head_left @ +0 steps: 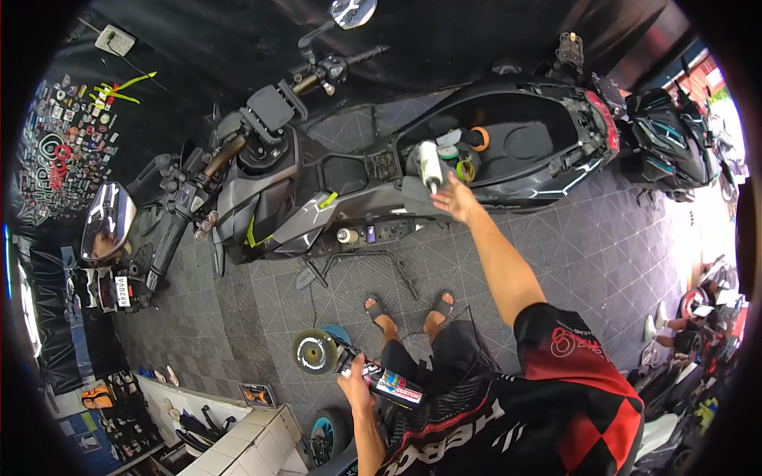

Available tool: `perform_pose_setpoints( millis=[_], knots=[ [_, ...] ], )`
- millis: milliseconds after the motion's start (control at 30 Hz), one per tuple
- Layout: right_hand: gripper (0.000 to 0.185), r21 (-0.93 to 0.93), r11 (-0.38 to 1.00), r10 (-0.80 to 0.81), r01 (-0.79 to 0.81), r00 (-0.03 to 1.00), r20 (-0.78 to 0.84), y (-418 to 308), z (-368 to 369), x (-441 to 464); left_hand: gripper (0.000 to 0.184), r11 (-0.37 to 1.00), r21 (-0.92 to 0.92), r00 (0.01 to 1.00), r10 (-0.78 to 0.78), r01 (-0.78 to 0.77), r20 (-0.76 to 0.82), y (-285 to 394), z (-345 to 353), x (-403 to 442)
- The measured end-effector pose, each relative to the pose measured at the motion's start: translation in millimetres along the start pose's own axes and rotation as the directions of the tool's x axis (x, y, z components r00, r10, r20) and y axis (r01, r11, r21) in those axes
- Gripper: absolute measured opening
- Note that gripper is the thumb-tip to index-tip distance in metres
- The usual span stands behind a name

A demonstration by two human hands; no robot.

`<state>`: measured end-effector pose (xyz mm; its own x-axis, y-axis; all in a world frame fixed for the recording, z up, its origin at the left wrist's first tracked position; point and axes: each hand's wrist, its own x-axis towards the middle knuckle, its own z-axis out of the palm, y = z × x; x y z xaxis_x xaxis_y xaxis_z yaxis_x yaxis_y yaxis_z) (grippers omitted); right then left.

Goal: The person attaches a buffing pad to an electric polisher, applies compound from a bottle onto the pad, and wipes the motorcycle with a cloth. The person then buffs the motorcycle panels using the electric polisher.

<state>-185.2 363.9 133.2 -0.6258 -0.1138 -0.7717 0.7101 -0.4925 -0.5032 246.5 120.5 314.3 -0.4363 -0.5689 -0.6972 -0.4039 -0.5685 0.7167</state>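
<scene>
My left hand [356,384] is wrapped round a black power polisher [394,386] with a round yellowish pad [314,351] at its front end. My right hand [456,200] reaches over the side of the motorcycle, its fingers apart, beside the nozzle of a white bottle [430,166]. Whether the fingers touch the bottle is not clear. The bottle is tilted, at the edge of the open under-seat compartment [556,109]. Inside lie an orange ring-shaped pad [479,139], a yellow-green roll [466,170] and a pale green disc [448,151].
The large grey motorcycle [278,198] stands across the view, handlebars at left. Two small bottles rest on its footboard [389,231]. A teal wheel [323,438] and a white tiled counter [262,436] are near the bottom. At far right, a person's feet [651,328] show among other motorcycles.
</scene>
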Motion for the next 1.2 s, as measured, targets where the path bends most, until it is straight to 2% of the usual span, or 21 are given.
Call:
perform_pose_setpoints(
  millis=[67,100,133,167,200,233,267,300,367,433,500,567,667,733,833,867,900,967,1000,1067,1200],
  knots=[
    [0.081,-0.097,0.995,0.003,0.012,0.988,0.154,36.2,-30.6,-49.2,0.027,0.999,-0.014,0.999,-0.036,0.036,0.014,2.9,-7.8,18.2],
    [0.080,-0.255,0.967,0.019,0.026,0.985,0.174,65.2,-57.1,-61.7,0.028,0.999,-0.023,0.999,-0.049,0.050,0.023,6.2,-9.8,28.3],
    [0.070,-0.407,0.914,0.043,-0.009,0.996,0.074,97.9,-80.0,-81.3,0.029,0.997,-0.031,0.998,-0.065,0.066,0.019,10.6,-9.9,37.4],
    [0.056,-0.671,0.741,-0.004,-0.019,0.999,-0.032,126.7,-100.1,-113.9,0.030,0.998,-0.038,0.998,-0.048,0.049,0.039,8.7,-12.6,51.0],
    [0.060,-0.872,0.447,0.193,-0.198,0.974,-0.122,151.3,-124.6,-138.0,0.030,0.999,-0.044,0.998,-0.027,0.030,0.057,10.9,-15.8,63.5],
    [0.069,-0.973,0.228,0.100,-0.039,0.995,-0.016,203.0,-168.3,-158.1,0.030,0.998,-0.013,0.993,-0.063,0.065,0.100,23.9,-13.8,69.9],
    [0.079,-0.987,-0.019,0.185,-0.162,0.969,-0.163,223.0,-172.3,-200.1,0.030,0.995,0.020,0.984,-0.102,0.100,0.144,36.2,-11.3,76.1],
    [0.086,-0.969,-0.102,0.302,-0.225,0.921,-0.245,244.7,-171.9,-233.9,0.031,0.997,0.035,0.979,-0.074,0.069,0.191,42.4,-9.8,84.9],
    [0.074,-0.956,0.031,0.182,-0.291,0.942,-0.281,294.1,-167.1,-277.8,0.028,0.994,0.051,0.950,-0.104,0.094,0.295,60.8,-2.0,97.0],
    [0.060,-0.969,0.226,0.026,-0.096,0.995,-0.092,262.7,-129.3,-307.4,0.020,0.991,0.064,0.908,-0.137,0.121,0.396,91.6,20.0,93.5],
    [0.047,-0.938,0.340,-0.121,0.069,0.992,0.029,222.8,-74.1,-332.6,0.018,0.982,0.150,0.884,-0.168,0.112,0.436,77.7,19.5,115.5],
    [0.034,-0.897,0.399,-0.268,0.190,0.960,0.084,194.5,-18.2,-320.0,0.019,0.965,0.213,0.833,-0.240,0.150,0.498,69.8,26.7,129.1],
    [0.025,-0.723,0.608,-0.312,0.327,0.936,0.161,212.8,3.8,-239.3,0.020,0.951,0.233,0.780,-0.302,0.205,0.547,39.1,32.0,146.4],
    [0.020,-0.734,0.603,-0.315,0.311,0.939,0.139,210.9,37.8,-168.0,0.026,0.957,0.219,0.758,-0.285,0.190,0.587,14.1,28.4,155.8],
    [0.019,-0.707,0.528,-0.415,0.471,0.869,0.269,203.3,106.8,-35.1,0.033,0.921,0.281,0.767,-0.381,0.269,0.516,-16.6,17.8,166.5],
    [0.019,-0.685,0.490,-0.467,0.539,0.826,0.316,203.5,134.2,7.1,0.036,0.905,0.310,0.768,-0.415,0.293,0.487,-34.4,7.6,175.3],
    [0.022,-0.626,0.401,-0.606,0.669,0.706,0.367,210.1,160.2,47.1,0.035,0.897,0.327,0.761,-0.429,0.297,0.487,-53.8,-2.3,186.1],
    [0.032,-0.554,0.466,-0.625,0.690,0.700,0.346,217.7,196.2,109.0,0.036,0.862,0.359,0.761,-0.492,0.358,0.424,-84.1,-15.8,204.0],
    [0.037,-0.535,0.492,-0.640,0.687,0.702,0.314,221.1,209.0,132.4,0.037,0.853,0.370,0.751,-0.507,0.367,0.423,-102.5,-21.9,220.5],
    [0.036,-0.554,0.441,-0.682,0.706,0.665,0.304,223.6,222.4,150.7,0.031,0.880,0.325,0.763,-0.465,0.346,0.448,-121.2,-16.4,244.1],
    [0.026,-0.510,0.318,-0.699,0.799,0.561,0.444,232.5,210.8,181.3,0.036,0.875,0.401,0.738,-0.456,0.271,0.497,-180.5,-19.1,327.3]
  ],
)
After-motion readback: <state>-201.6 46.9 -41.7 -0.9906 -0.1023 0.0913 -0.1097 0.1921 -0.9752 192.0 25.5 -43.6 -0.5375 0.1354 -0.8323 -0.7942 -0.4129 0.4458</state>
